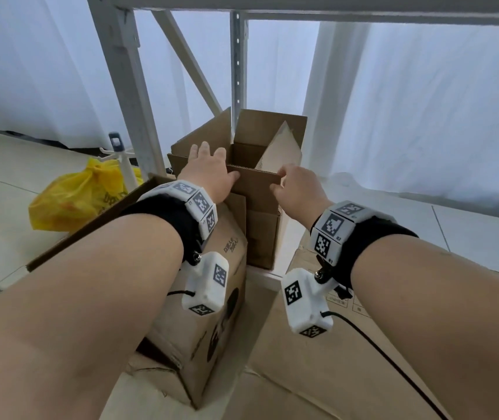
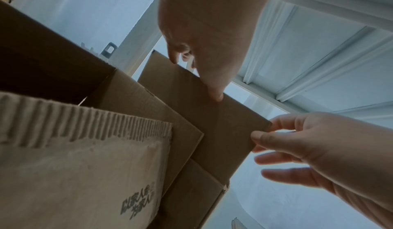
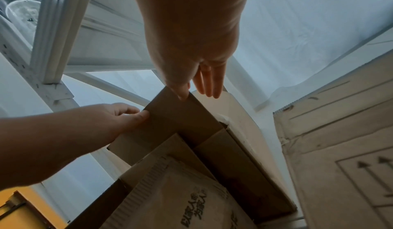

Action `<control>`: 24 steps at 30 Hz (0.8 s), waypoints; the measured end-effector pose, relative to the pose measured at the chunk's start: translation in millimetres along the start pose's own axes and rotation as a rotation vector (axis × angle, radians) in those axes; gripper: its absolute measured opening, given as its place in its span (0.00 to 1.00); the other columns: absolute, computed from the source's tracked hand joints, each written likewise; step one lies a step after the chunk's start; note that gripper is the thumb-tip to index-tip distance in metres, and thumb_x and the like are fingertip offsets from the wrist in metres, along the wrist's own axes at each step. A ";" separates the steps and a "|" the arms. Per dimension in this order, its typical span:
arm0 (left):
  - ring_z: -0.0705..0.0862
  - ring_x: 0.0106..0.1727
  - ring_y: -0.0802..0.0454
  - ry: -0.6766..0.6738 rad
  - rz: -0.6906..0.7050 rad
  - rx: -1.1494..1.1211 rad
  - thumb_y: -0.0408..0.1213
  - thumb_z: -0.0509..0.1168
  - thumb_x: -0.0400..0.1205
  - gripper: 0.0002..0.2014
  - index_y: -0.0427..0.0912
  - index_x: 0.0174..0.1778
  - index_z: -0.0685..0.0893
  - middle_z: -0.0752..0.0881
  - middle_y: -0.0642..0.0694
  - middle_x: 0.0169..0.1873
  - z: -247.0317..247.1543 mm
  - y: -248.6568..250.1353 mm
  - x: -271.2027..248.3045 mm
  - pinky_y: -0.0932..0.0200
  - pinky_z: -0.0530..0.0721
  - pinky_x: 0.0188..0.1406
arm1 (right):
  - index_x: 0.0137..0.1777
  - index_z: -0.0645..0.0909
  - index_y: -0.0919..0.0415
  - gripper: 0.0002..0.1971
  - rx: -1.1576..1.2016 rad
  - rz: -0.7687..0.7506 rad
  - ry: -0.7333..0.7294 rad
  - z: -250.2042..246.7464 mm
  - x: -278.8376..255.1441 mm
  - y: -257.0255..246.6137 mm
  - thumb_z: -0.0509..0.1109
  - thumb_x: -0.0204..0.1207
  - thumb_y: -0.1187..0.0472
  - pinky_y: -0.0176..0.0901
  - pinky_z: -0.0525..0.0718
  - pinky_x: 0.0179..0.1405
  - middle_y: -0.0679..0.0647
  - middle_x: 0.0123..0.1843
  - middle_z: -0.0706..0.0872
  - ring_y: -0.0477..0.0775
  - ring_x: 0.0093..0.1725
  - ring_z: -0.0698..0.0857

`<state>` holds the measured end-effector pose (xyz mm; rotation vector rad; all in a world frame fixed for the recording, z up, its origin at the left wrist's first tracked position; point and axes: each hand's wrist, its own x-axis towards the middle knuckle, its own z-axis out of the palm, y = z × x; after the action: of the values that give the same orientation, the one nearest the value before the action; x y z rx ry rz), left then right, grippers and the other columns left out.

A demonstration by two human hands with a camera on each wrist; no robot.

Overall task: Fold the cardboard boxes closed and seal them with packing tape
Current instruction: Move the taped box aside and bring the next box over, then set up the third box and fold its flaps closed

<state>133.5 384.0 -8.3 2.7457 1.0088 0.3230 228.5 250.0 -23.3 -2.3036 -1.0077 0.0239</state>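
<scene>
A small brown cardboard box [image 1: 262, 234] stands open under the rack, its far and side flaps raised. Its near flap [image 1: 257, 180] stands between my hands. My left hand [image 1: 212, 168] holds the flap's left end, thumb on the front face and fingers over the top edge. My right hand [image 1: 295, 184] pinches the flap's right corner. The left wrist view shows the flap [image 2: 212, 123] with my left thumb on its edge and my right hand [image 2: 276, 131] pinching its corner. The right wrist view shows the flap [image 3: 176, 123] between my left hand [image 3: 136, 115] and right hand [image 3: 195, 91]. No packing tape is in view.
A larger printed box [image 1: 212, 298] stands open just in front of the small one, under my left wrist. Flat cardboard [image 1: 333, 359] lies at the right. A yellow plastic bag [image 1: 75, 195] sits on the floor at the left. White rack posts [image 1: 133, 86] rise behind.
</scene>
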 end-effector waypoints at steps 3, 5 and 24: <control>0.44 0.84 0.40 0.002 0.001 0.002 0.51 0.55 0.87 0.31 0.41 0.82 0.55 0.49 0.37 0.83 -10.0 9.3 -11.5 0.46 0.51 0.81 | 0.67 0.74 0.64 0.16 -0.008 0.003 0.006 -17.7 -14.3 3.6 0.65 0.83 0.59 0.42 0.77 0.53 0.60 0.57 0.84 0.56 0.54 0.82; 0.46 0.84 0.39 0.001 0.025 0.021 0.52 0.54 0.87 0.32 0.39 0.82 0.54 0.51 0.35 0.83 -21.7 24.8 -26.4 0.46 0.50 0.81 | 0.67 0.75 0.64 0.16 -0.017 0.004 0.011 -40.2 -30.2 6.3 0.65 0.82 0.58 0.43 0.78 0.55 0.59 0.58 0.84 0.56 0.56 0.82; 0.72 0.72 0.40 -0.127 0.401 -0.051 0.51 0.57 0.85 0.27 0.40 0.78 0.65 0.71 0.38 0.73 -30.7 229.8 -275.8 0.46 0.72 0.69 | 0.63 0.75 0.54 0.20 -0.051 0.496 -0.011 -246.7 -342.7 117.5 0.66 0.73 0.48 0.47 0.80 0.52 0.54 0.52 0.85 0.56 0.50 0.84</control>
<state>60.8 34.9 43.3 2.8630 0.4082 0.2240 124.8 -171.6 37.2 -2.5456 -0.4243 0.2138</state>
